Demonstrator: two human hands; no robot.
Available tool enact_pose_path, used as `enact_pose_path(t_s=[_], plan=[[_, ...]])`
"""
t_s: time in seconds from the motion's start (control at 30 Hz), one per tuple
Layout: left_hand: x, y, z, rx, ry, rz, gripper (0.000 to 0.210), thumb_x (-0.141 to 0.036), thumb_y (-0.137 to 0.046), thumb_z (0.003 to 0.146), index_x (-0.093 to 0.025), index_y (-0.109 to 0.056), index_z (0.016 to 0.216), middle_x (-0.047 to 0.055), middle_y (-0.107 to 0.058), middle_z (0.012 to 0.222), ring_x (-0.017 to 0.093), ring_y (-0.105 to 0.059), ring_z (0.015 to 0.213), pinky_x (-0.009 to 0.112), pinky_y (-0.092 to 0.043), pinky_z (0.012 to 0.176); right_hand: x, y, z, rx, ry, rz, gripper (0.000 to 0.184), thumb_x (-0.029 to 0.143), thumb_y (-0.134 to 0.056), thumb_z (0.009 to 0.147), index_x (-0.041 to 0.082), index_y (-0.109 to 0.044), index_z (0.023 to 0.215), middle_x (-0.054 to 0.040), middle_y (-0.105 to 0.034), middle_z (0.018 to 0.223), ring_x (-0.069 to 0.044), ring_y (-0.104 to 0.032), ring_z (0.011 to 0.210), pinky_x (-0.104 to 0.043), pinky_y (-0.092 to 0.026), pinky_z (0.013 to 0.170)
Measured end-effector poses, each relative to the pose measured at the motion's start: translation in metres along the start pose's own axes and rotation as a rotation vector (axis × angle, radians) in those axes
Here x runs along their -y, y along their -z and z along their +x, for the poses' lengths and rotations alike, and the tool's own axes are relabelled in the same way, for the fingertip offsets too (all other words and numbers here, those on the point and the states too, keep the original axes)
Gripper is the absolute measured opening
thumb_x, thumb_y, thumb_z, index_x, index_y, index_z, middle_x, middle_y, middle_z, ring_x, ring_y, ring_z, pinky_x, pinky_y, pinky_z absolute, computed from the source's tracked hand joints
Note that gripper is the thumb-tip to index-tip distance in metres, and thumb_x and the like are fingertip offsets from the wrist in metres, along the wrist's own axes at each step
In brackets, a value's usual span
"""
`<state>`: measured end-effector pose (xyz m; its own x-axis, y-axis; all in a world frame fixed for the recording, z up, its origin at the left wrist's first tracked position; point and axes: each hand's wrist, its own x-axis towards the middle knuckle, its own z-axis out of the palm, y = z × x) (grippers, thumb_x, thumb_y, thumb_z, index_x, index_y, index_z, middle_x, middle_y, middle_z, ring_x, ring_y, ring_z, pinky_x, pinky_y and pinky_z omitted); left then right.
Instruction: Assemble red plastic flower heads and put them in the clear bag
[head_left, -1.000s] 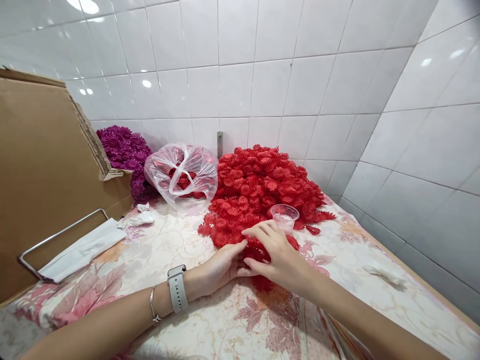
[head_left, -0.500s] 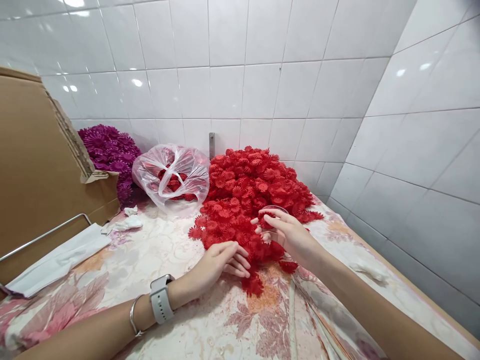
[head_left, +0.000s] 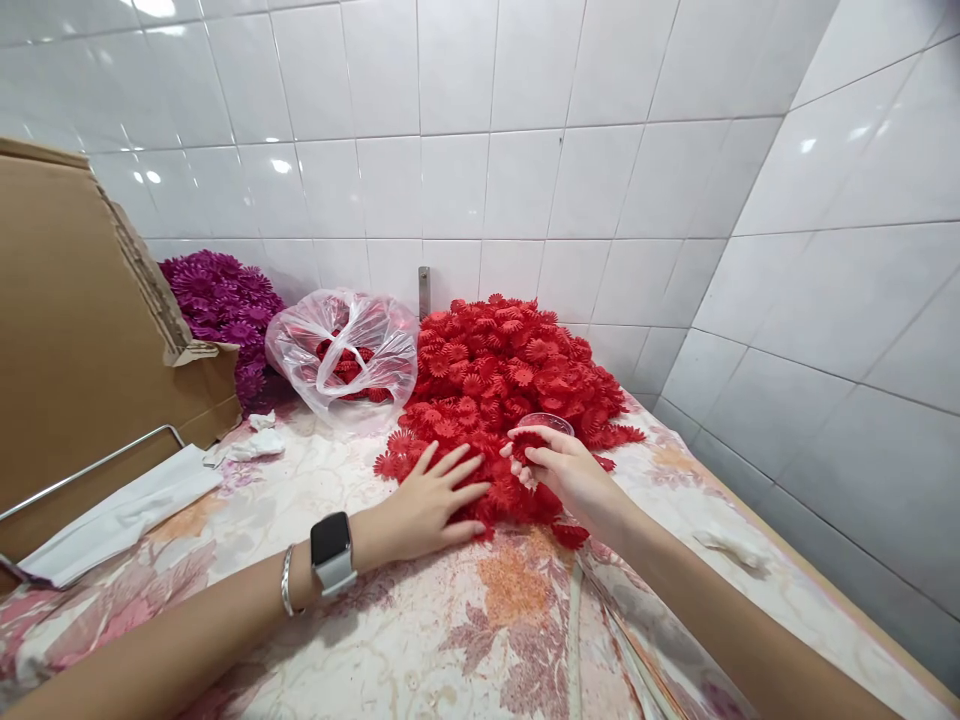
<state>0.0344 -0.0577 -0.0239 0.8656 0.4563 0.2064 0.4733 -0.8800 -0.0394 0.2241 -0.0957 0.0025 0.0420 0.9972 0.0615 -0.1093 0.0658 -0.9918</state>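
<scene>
A large heap of red fabric-like flower cutouts (head_left: 517,360) lies against the back wall and spills toward me. My left hand (head_left: 431,500) rests palm down with fingers spread over the heap's near left edge. At the right side of the spill, my right hand (head_left: 562,470) has its fingers curled round a red flower cutout (head_left: 529,440), partly hidden by them. Just behind those fingers shows the rim of a clear round plastic container (head_left: 559,420) among the flowers; its lower part is covered.
A knotted clear plastic bag (head_left: 345,350) with red flowers stands left of the heap. Farther left are purple flowers (head_left: 221,300) and a cardboard box (head_left: 90,290). Pale strips (head_left: 577,620) lie at the front on the floral tablecloth (head_left: 360,650). A tiled wall stands at right.
My left hand has turned palm down and spread its fingers onto the red flowers, where loose pieces near me have been pushed back. My right hand has shifted slightly left.
</scene>
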Motion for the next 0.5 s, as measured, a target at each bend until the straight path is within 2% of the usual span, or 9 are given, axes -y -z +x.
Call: enact_pose_path(t_s=[0.1,0.2,0.4,0.5], plan=[[0.030,-0.006,0.003,-0.035,0.131,0.112,0.047,-0.048,-0.037,0.085,-0.024,-0.047,0.124,0.010,-0.037,0.139,0.031,-0.026,0.130,0.058,-0.017,0.101,-0.004,0.002,0.003,-0.014,-0.003,-0.094,0.024,0.013,-0.045,0.067,0.014,-0.053,0.089,0.0009,-0.059,0.064,-0.009,-0.053,0.051,-0.023,-0.043,0.053],[0.049,-0.008,0.002,-0.035,0.235,0.153,0.047,-0.045,-0.037,0.086,-0.022,-0.044,0.127,0.011,-0.043,0.135,0.030,-0.032,0.127,0.053,-0.024,0.101,-0.008,0.002,0.004,-0.027,0.004,-0.226,0.025,0.009,-0.042,0.068,0.014,-0.053,0.089,0.0026,-0.057,0.055,-0.010,-0.053,0.047,-0.023,-0.042,0.051],[0.053,-0.014,-0.004,-0.041,0.253,0.105,0.047,-0.043,-0.035,0.087,-0.022,-0.041,0.129,0.011,-0.043,0.134,0.029,-0.033,0.126,0.051,-0.026,0.101,-0.017,-0.002,-0.001,0.003,0.087,-0.473,0.026,0.004,-0.037,0.070,0.016,-0.055,0.083,0.0054,-0.053,0.047,-0.012,-0.050,0.043,-0.024,-0.041,0.051],[0.052,-0.015,-0.005,-0.050,0.241,0.082,0.047,-0.041,-0.035,0.088,-0.021,-0.042,0.129,0.011,-0.043,0.134,0.028,-0.034,0.126,0.049,-0.027,0.102,-0.020,-0.005,-0.005,-0.013,0.204,-0.642,0.027,0.004,-0.038,0.072,0.017,-0.057,0.086,0.0027,-0.057,0.055,-0.015,-0.056,0.056,-0.027,-0.043,0.061]])
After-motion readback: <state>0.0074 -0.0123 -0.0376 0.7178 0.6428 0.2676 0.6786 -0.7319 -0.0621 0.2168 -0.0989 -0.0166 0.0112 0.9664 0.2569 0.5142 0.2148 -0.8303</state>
